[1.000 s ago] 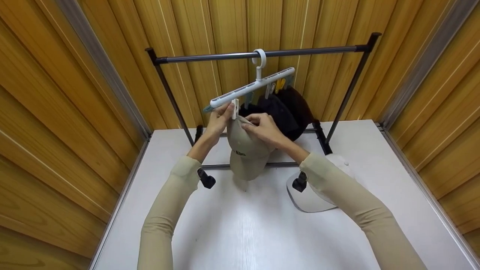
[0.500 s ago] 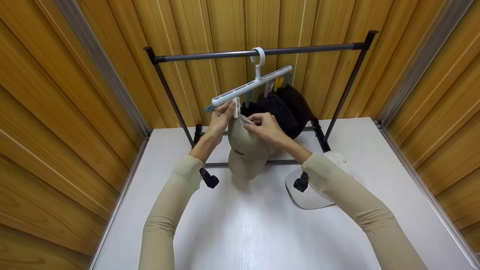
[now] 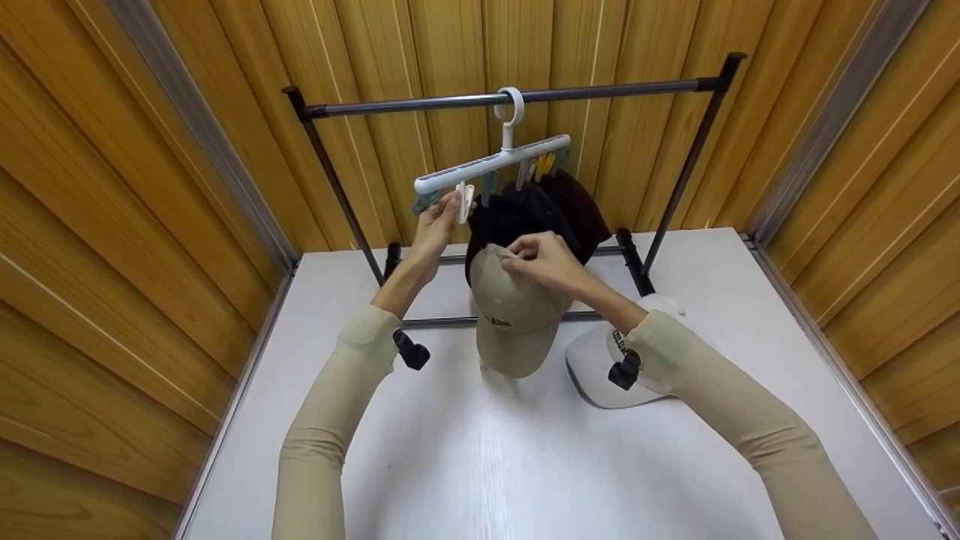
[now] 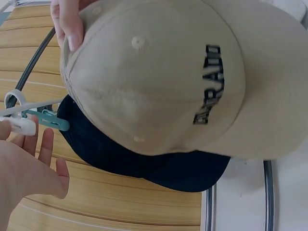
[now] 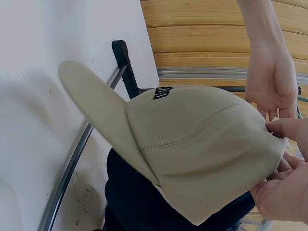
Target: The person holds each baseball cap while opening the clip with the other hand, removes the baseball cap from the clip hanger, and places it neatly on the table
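- right hand point(image 3: 546, 261) pinches the back edge of the beige cap point(image 3: 514, 315), thumb and fingertips curled on the fabric; cap hangs from that grip, brim pointing down toward the table point(image 3: 480, 465)
- beige cap sits in front of the rack, below the clip hanger, free of any clip; black lettering on its front panel
- wrist views: beige cap point(image 4: 159, 77) lies over a dark cap point(image 4: 159, 166), touching it; right hand's fingers point(image 5: 281, 127) grip the rear rim of the beige cap point(image 5: 202, 144)
- left hand point(image 3: 437, 225) is up at the near end of the white clip hanger point(image 3: 491, 163), fingertips on a white clip point(image 3: 465, 202); head view looks like a pinch
- left wrist view: left hand point(image 4: 24, 178) has fingers fairly straight, white clip point(image 4: 18, 126) at the fingertips, a teal clip point(image 4: 48, 120) just beside it
- clip hanger hooks over the dark rail point(image 3: 600, 90) of the rack, tilted, near end lower
- dark caps point(image 3: 540, 210) hang from clips farther along the hanger, behind the beige cap
- white cap point(image 3: 600, 367) lies on the table, partly under the right forearm
- both forearms in beige sleeves; wood-panel walls around
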`<action>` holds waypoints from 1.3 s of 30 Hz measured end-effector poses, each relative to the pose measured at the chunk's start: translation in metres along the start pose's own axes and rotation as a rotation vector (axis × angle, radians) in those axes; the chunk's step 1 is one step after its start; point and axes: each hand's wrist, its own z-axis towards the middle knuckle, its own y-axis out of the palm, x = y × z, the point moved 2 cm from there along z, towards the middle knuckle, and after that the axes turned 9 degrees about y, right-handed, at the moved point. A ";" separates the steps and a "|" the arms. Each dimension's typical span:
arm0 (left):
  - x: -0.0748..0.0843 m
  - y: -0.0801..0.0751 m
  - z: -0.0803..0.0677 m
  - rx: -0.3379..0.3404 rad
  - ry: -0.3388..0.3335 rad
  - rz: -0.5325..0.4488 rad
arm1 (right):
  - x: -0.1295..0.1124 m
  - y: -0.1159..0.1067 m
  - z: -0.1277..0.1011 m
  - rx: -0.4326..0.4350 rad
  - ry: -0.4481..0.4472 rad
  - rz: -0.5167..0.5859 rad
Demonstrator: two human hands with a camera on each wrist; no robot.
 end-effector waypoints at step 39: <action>-0.036 -0.071 -0.034 -0.067 0.365 1.032 | 0.065 -0.063 -0.051 -0.182 0.369 0.458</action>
